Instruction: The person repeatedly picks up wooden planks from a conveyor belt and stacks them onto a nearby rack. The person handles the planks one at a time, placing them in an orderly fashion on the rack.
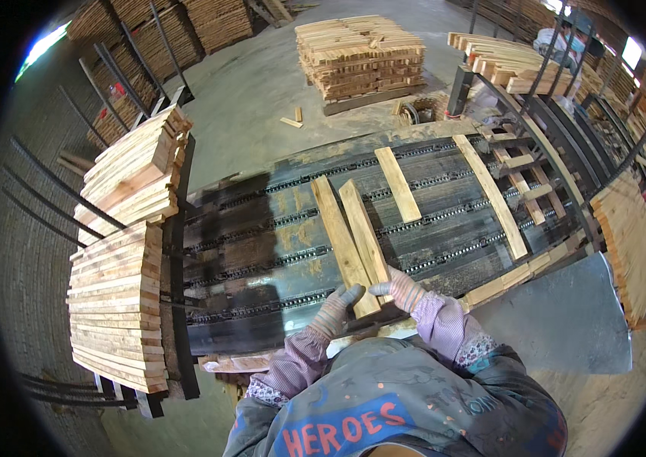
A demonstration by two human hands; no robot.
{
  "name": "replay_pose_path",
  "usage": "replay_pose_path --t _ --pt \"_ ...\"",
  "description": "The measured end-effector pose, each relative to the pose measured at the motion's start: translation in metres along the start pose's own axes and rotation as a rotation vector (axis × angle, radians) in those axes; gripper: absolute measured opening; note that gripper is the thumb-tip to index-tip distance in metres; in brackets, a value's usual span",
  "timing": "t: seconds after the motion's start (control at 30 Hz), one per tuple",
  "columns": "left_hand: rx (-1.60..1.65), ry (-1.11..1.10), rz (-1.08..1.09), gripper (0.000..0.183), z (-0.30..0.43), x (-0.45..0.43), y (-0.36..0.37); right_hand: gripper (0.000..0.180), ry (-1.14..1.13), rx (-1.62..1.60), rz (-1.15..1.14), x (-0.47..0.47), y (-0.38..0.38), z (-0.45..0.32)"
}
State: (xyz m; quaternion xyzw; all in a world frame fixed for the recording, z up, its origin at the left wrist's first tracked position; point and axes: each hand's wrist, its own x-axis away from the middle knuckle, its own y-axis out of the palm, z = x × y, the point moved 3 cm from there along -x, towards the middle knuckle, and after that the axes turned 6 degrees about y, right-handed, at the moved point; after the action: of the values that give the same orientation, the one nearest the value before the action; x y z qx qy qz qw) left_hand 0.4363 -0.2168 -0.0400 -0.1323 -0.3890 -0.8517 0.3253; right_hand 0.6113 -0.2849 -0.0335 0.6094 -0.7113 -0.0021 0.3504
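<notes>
Two wooden boards lie side by side across the chain conveyor (300,271), their near ends towards me. My left hand (333,311), in a striped glove, grips the near end of the left board (341,240) at its left edge. On the right board (364,228), my right hand (404,290) holds the near end, its thumb pointing in towards the left board. The far ends of the two boards are slightly apart, while the near ends touch or overlap. Fingers under the boards are hidden.
A shorter board (398,184) and a long board (491,197) lie farther right on the conveyor. Stacked boards (117,308) fill a rack with black rods at left. Beyond stands a board pile (360,63). A person (568,43) is at the far right, near a metal sheet (568,320).
</notes>
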Motion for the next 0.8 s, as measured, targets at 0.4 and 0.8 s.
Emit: replay_pose_path --t 0.4,0.8 --pt "-0.109 0.211 0.143 0.050 0.001 0.022 -0.013 0.087 -0.063 0.986 0.603 -0.106 -0.081 -0.119" --pt "-0.060 0.287 0.272 0.050 0.018 0.030 -0.014 0.087 0.008 0.767 0.522 -0.173 -0.060 -0.098"
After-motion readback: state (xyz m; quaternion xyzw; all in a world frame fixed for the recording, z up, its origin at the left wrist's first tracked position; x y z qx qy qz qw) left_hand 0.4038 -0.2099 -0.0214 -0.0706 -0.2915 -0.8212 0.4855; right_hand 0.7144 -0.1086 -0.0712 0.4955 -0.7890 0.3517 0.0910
